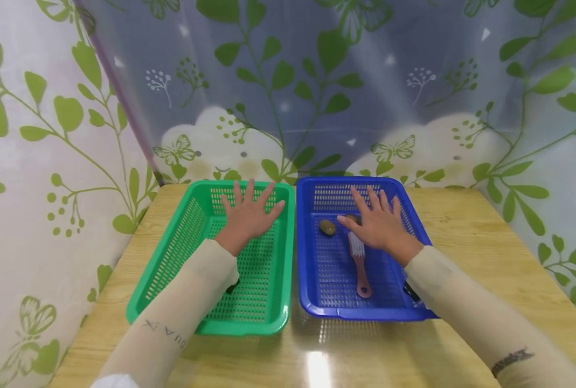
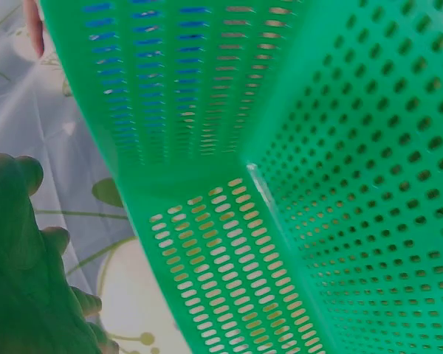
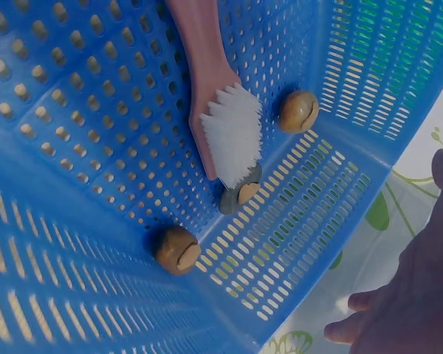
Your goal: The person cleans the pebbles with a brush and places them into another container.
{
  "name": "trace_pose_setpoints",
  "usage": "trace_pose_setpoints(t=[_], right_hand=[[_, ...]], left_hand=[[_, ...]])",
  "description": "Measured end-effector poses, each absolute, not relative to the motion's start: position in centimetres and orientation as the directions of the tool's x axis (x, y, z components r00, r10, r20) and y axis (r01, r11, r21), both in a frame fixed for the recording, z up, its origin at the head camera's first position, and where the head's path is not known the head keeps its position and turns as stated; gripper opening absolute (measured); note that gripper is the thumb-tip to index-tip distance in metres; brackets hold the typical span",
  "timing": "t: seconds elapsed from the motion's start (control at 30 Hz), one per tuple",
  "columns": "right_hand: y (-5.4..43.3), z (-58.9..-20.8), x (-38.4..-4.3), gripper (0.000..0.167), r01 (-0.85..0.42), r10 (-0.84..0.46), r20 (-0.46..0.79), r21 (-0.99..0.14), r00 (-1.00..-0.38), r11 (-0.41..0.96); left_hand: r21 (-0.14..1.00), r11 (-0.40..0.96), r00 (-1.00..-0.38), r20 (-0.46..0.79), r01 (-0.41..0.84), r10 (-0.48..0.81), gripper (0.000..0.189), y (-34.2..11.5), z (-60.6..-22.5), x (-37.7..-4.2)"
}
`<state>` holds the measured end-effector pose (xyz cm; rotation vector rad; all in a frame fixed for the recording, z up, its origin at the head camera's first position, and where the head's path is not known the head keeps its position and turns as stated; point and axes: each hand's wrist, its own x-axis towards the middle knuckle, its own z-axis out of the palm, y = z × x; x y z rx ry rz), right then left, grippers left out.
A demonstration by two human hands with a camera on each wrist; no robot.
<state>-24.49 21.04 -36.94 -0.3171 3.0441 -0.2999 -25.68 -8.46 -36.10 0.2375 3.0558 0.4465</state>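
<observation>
My left hand [image 1: 250, 218] is held over the green basket [image 1: 288, 280], its fingers spread and nothing in them. Over the blue basket [image 1: 365, 313], my right hand [image 1: 382, 223] is likewise spread and holds nothing. Below it lies a scrub brush [image 1: 360, 269] with a pink handle and white bristles. A brown, roundish lump [image 1: 327, 227] sits left of the brush. The right wrist view shows a second brown lump [image 3: 177, 251] and a flat grey piece [image 3: 232, 199] by the bristles. Part of a black thing [image 1: 410, 291] emerges from under my right sleeve.
Both baskets stand side by side on a wooden table [image 1: 481, 258]. A small dark thing [image 1: 232, 285] in the green basket is mostly hidden by my left sleeve. A leaf-patterned curtain [image 1: 288, 97] hangs close behind the baskets, and patterned sheeting covers both sides.
</observation>
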Motion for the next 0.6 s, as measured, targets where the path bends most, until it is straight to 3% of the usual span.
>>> trace_pose_setpoints(t=[0.33, 0.6], right_hand=[[21.7, -36.1, -24.2, 0.088, -0.198, -0.219, -0.105, -0.179, -0.97, 0.964], [20.6, -36.2, -24.1, 0.09, -0.241, -0.281, -0.184, -0.211, -0.942, 0.947]], left_hand=[[0.307, 0.934, -0.98, -0.018, 0.185, 0.2, 0.066, -5.8, -34.6, -25.8], [0.354, 0.906, -0.973, 0.07, 0.231, 0.221, 0.066, -3.4, -33.4, -26.5]])
